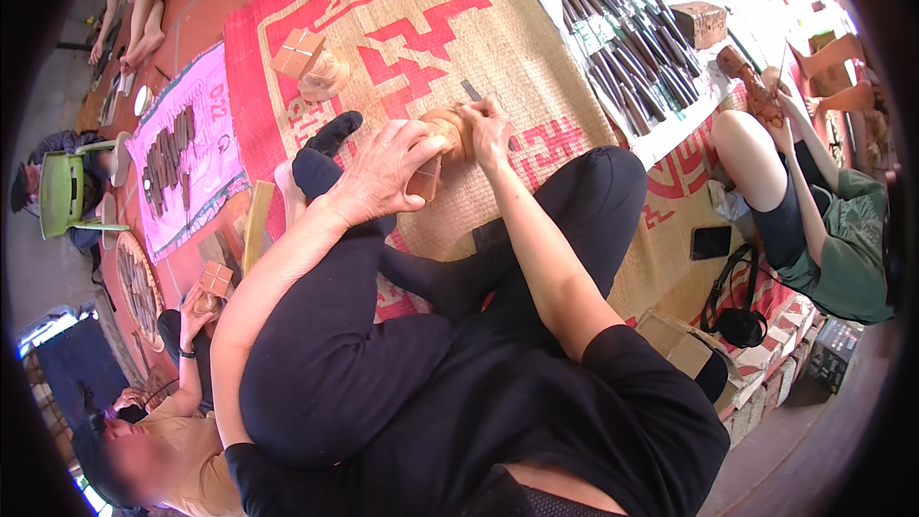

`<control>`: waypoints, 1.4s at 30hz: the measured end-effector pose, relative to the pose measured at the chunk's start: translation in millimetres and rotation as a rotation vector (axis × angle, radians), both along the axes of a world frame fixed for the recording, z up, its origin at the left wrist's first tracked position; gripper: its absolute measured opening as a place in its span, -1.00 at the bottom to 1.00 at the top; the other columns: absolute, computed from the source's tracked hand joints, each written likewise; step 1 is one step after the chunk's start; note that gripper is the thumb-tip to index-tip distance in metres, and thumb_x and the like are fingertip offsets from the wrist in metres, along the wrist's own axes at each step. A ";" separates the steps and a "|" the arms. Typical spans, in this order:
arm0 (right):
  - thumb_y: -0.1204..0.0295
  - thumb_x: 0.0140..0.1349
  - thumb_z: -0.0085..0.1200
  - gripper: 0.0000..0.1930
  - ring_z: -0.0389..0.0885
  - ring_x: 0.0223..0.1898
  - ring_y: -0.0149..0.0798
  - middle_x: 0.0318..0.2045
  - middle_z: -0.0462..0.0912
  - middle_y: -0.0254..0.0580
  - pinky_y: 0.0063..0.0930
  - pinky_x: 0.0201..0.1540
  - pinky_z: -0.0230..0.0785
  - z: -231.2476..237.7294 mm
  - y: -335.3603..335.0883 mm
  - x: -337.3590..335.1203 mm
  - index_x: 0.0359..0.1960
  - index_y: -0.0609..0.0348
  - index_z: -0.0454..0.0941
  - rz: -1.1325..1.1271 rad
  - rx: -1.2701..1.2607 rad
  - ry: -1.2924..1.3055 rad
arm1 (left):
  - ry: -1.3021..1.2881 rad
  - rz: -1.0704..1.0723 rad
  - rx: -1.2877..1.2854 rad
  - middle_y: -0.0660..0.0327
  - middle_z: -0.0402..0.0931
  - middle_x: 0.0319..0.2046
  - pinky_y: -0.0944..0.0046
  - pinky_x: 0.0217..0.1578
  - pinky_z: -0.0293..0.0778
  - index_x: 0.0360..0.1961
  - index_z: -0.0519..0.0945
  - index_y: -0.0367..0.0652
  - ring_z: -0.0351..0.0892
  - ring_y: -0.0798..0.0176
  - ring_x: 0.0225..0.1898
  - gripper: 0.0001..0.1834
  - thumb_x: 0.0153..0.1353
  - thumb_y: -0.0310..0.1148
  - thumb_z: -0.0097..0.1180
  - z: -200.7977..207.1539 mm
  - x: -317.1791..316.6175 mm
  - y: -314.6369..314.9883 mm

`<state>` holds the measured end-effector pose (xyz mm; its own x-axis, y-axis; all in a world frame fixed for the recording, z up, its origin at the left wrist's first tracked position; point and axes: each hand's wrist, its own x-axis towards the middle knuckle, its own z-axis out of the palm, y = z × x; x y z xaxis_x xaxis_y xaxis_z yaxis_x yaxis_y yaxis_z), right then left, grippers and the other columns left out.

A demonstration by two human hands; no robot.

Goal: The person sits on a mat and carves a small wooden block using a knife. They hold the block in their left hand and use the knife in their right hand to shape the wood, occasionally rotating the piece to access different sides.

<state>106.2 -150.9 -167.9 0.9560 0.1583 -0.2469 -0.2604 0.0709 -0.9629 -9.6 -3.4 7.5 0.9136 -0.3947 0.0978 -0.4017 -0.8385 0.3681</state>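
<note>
One carved wooden piece (454,134) | left hand (385,168): fingers gripping it | right hand (488,131): fingers bent beside it, grip: cannot tell | woven mat (531,57) below

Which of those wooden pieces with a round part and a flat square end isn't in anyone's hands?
The wooden piece resting on the woven mat, beyond the wearer's left hand; the wearer's piece and the lower-left piece are both held.

One head-worn fisheye looks down — hands (378,168) near, mat (522,43) beyond.
</note>
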 end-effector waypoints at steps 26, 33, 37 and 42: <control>0.55 -0.01 0.33 -0.79 0.55 -0.17 -0.31 -0.20 0.56 -0.17 -0.46 -0.05 0.42 12.2 2.3 -14.4 -0.32 0.29 0.59 -0.024 -0.101 -0.188 | -0.004 0.014 -0.005 0.03 0.30 0.07 -0.01 0.11 0.33 0.17 0.31 -0.08 0.32 -0.14 0.12 -0.04 -0.42 -0.32 0.42 4.0 -1.8 1.9; 0.41 -0.04 0.32 -0.77 0.53 -0.06 -0.06 -0.15 0.58 -0.06 -0.26 0.04 0.36 -4.8 0.3 -8.5 -0.42 0.27 0.56 -0.080 -0.214 -0.262 | -0.010 0.036 -0.022 0.09 0.32 0.02 0.00 0.11 0.30 0.14 0.35 -0.04 0.34 -0.05 0.10 -0.11 -0.38 -0.32 0.41 5.7 1.3 -3.2; 0.41 0.00 0.31 -0.78 0.51 0.01 -0.11 -0.10 0.57 -0.06 -0.30 0.10 0.32 21.3 4.1 -22.4 -0.45 0.30 0.56 -0.024 -0.129 -0.391 | -0.012 0.028 -0.010 0.07 0.32 0.03 0.00 0.11 0.31 0.14 0.34 -0.06 0.34 -0.08 0.09 -0.09 -0.39 -0.33 0.41 7.1 -0.7 -0.9; 0.28 -0.01 0.32 -0.70 0.51 -0.02 0.03 -0.12 0.57 -0.02 -0.20 0.08 0.35 19.8 -0.4 -12.7 -0.37 0.24 0.58 0.075 -0.401 -0.314 | -0.017 0.028 0.017 0.03 0.30 0.04 -0.02 0.10 0.32 0.17 0.30 -0.09 0.33 -0.12 0.10 -0.03 -0.43 -0.33 0.44 5.7 -2.7 1.8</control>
<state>93.6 -151.3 -148.2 0.9834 0.1815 -0.0054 0.0553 -0.3276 -0.9432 -12.2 -1.6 13.2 0.9226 -0.3708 0.1066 -0.3840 -0.8555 0.3474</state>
